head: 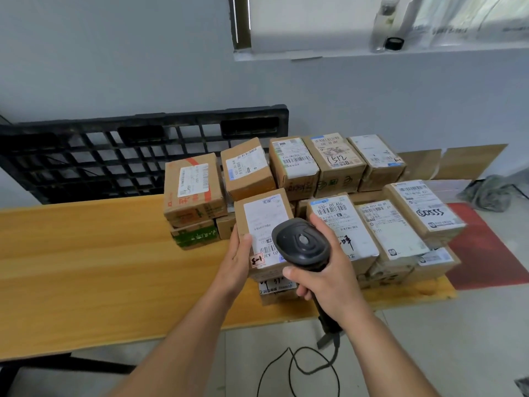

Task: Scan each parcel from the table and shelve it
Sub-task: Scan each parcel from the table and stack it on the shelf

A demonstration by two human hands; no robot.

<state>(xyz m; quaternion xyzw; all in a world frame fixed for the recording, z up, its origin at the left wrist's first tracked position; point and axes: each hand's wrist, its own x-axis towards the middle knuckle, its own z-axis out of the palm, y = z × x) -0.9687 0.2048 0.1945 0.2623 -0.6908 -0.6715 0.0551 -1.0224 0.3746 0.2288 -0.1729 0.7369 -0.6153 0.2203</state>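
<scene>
Nearest, a black cable [300, 365] looped over the floor below the near edge of the surface [86, 253], running up to the handle of a dark scanner [300, 242]. The right hand [323, 270] gripped that handle, fingers curled round it and thumb lying across the front, with the scanner's head tilted over a label. Just left of it, the left hand [237, 256] held a small brown parcel [263, 222] by its left side, thumb pressed on the white label on top and fingers wrapped round the side. This parcel lay near the right end of the surface, close to the near edge, above a lower box [277, 287] whose label showed beneath it; whether it rested on that box or was lifted off it could not be told. Touching its right side sat a parcel marked 530-05 A56 [340, 224], and further right two more labelled parcels [400, 224] were stacked on others toward the right edge. To the left stood a parcel with red tape [191, 187] on top of a box with green print [194, 236]. Behind them a far row of parcels [335, 164] lined the far edge. Beyond the surface a black plastic pallet [114, 156] leaned against the grey wall, flattened cardboard [458, 161] stood at the right, and a grey cloth [489, 193] lay on the floor beside a red mat [486, 247].
</scene>
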